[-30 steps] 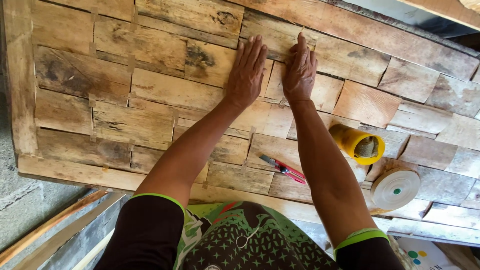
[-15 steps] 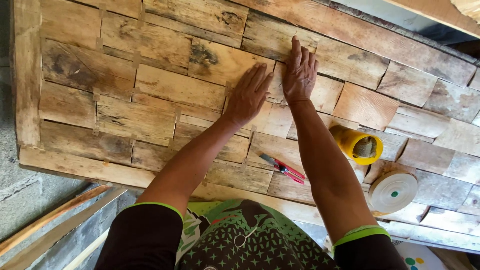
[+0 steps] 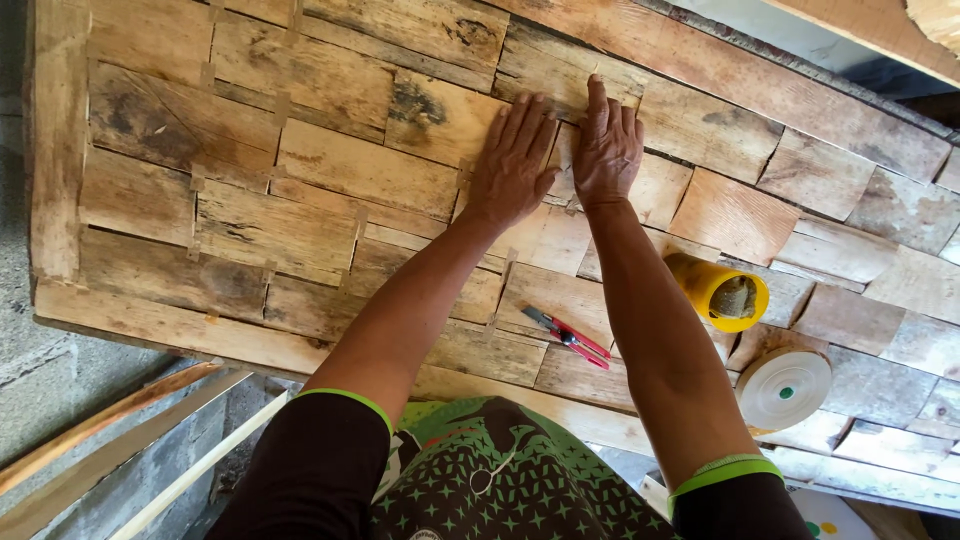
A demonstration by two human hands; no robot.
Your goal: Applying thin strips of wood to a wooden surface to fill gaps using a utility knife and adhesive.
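Head view: left hand [image 3: 512, 160] and right hand [image 3: 605, 150], fingers flat and gripping nothing, pressing adjoining veneer pieces [image 3: 560, 215] beyond red-handled pliers [image 3: 566, 337], seating the seam.

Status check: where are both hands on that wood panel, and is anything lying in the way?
Left hand and right hand flat, side by side on the wooden panel, holding nothing. Red-handled cutter, yellow cup, tape roll lie nearer the body, clear of both hands.
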